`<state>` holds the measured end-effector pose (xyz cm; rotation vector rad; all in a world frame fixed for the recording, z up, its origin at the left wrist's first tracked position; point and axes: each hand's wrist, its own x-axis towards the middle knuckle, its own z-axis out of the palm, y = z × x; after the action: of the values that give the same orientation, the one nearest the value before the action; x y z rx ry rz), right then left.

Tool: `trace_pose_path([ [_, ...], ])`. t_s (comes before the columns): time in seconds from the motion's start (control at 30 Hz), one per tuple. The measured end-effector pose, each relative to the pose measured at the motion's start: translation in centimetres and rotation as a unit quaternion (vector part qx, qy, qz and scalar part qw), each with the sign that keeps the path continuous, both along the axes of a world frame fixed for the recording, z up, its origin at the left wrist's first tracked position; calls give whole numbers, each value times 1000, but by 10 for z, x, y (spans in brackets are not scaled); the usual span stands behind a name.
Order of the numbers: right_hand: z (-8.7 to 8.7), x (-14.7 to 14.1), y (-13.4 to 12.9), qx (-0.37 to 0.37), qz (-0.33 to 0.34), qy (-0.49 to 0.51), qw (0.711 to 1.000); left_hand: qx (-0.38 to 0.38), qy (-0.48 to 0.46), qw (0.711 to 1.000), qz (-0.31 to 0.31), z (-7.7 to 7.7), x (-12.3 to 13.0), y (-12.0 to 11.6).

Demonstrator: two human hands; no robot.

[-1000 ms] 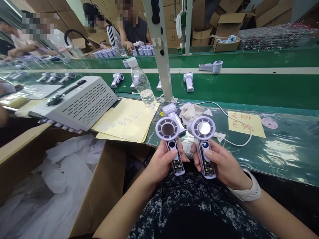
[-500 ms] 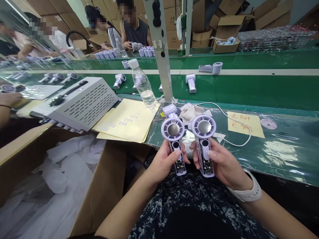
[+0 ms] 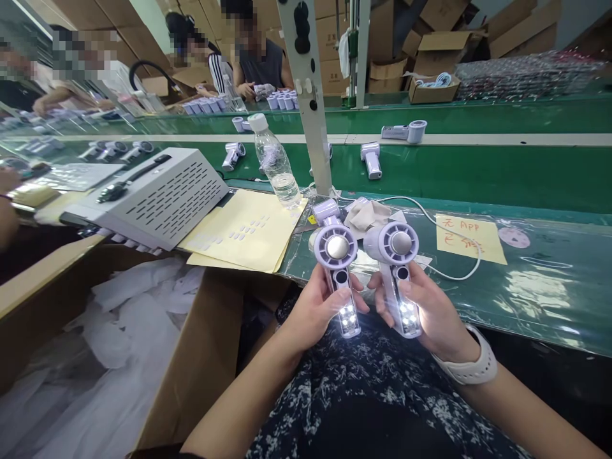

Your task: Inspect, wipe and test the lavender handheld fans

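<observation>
My left hand (image 3: pixel 318 306) is closed round the handle of a lilac handheld fan (image 3: pixel 335 247), its thumb on the front of the handle. In my right hand (image 3: pixel 433 306) is a second handheld fan (image 3: pixel 398 244), turned a little to the right, the thumb likewise on its handle. White lights shine in the lower handles of both. The fans are upright and apart, above my lap at the bench edge. Just behind them on the bench lie another lilac fan (image 3: pixel 326 210) and a crumpled pale cloth (image 3: pixel 368 215).
A water bottle (image 3: pixel 277 162) stands on yellow paper (image 3: pixel 243 233) beside a grey vented metal box (image 3: pixel 167 197). At lower left a carton (image 3: pixel 191 357) holds white wrapping. Several fans lie on the green conveyor (image 3: pixel 454 166). A white cable (image 3: pixel 449 276) crosses the bench. Co-workers sit opposite.
The lights in both fan handles have come on. The right fan has turned slightly to the right; both fans have shifted a little rightward. Fans on the conveyor have moved slightly right.
</observation>
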<state>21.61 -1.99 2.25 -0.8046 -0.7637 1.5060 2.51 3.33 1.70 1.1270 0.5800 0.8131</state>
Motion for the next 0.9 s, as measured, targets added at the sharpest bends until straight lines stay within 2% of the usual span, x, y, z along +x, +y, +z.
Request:
trace_pose_path([
  [0.17, -2, 0, 2, -43, 50, 72, 995, -31, 15, 998, 45, 2, 4, -2],
  [0.3, -2, -5, 1, -125, -11, 81, 989, -57, 2, 995, 78, 6, 8, -5],
  [0.37, 0, -9, 0, -138, -24, 91, 986, -64, -19, 996, 67, 7, 8, -7],
  [0.5, 7, -13, -2, -112, -11, 111, 987, -57, -38, 997, 46, 8, 1, -12],
  [0.67, 10, -9, -4, -80, -31, 68, 994, -60, -70, 995, 25, 15, -2, -12],
  [0.77, 13, -7, -3, -90, -28, 72, 993, -116, -90, 989, 34, 16, 1, -9],
  [0.9, 20, -9, -2, -112, 7, 105, 988, -188, -120, 975, -23, 12, 4, -5],
])
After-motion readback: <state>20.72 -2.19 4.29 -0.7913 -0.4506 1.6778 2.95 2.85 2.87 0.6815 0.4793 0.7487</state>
